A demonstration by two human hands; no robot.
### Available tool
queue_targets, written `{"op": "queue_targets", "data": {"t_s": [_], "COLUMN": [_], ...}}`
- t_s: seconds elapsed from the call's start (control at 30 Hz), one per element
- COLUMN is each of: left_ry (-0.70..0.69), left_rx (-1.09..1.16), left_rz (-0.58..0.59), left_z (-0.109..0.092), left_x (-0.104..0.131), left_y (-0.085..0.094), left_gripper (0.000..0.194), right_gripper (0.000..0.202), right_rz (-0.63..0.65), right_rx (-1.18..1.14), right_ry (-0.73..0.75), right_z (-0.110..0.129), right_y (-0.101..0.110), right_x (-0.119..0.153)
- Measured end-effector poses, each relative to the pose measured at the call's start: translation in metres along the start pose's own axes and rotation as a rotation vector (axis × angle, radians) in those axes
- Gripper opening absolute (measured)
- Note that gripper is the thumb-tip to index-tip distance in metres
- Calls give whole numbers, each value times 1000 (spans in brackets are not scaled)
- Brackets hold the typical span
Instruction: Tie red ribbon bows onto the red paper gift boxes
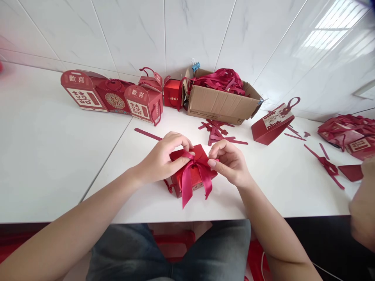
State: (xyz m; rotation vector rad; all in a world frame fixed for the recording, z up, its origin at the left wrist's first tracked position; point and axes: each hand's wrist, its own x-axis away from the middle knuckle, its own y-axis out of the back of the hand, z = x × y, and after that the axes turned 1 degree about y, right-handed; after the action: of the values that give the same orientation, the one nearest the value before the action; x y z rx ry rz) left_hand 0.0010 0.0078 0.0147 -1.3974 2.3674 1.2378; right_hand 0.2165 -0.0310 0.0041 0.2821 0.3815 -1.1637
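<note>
A small red gift box (175,180) sits on the white table in front of me. Across its top a shiny crimson ribbon (187,187) is tied in a bow, with two tails hanging over the near side. My left hand (168,158) lies over the box's left part, thumb and fingers closed on the bow near its knot. At the box's right side, my right hand (230,162) pinches a loop of the same ribbon between thumb and forefinger. A dark red twisted cord (168,186) shows at the box's lower left.
Several red boxes (114,99) line the wall at the back left. Beside them stands a cardboard carton (219,105) heaped with ribbons (224,81). Dark red paper strips (216,130) and a wedge-shaped box (272,125) lie to the right. Another person's hand (363,207) enters at far right.
</note>
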Motion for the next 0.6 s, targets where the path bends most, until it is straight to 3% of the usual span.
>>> {"op": "queue_targets", "data": {"t_s": [0.17,0.43,0.6], "left_ry": [16,109,200], "left_rx": [46,205,227], "left_rz": [99,156,157], "left_z": [1,-4,-6], "left_x": [0,1,-2], "left_y": [1,8,9], "left_gripper": [15,12,25], "right_gripper": [8,10,21], "right_rz": [-2,-12,34], "right_rx": [54,176,269], "right_ry": [26,26,18], "right_z": [1,1,3], "right_y": [0,1,0], "right_x": [1,1,1]}}
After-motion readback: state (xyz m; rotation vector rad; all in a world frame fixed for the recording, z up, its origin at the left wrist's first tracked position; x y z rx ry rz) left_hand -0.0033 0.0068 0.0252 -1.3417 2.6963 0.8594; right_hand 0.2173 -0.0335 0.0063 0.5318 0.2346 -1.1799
